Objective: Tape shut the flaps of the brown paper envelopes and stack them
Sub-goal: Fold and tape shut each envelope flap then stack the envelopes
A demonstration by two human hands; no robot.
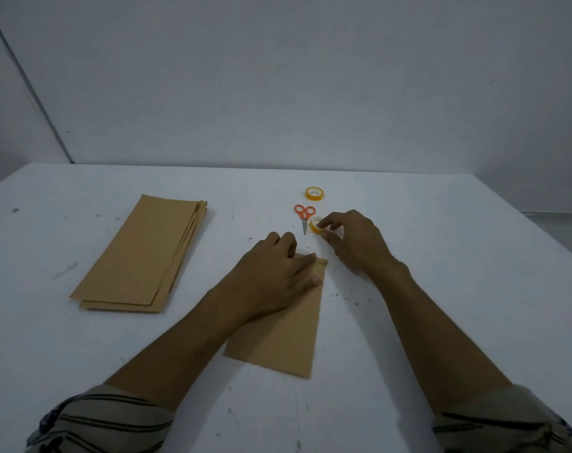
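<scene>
A single brown paper envelope [283, 338] lies in front of me, its flap end pointing away. My left hand [274, 273] presses flat on its upper part, fingers spread over the folded flap. Just beyond the envelope's top right corner, my right hand [350, 240] pinches a small yellow roll of tape [315, 224] between thumb and fingers, on or just above the table. A stack of brown envelopes [144, 256] lies to the left, slightly fanned.
Orange-handled scissors [304, 214] lie shut just left of the held roll. A second yellow tape roll [314, 193] sits farther back. The white table [441, 289] meets a pale wall behind, and its right edge slants away.
</scene>
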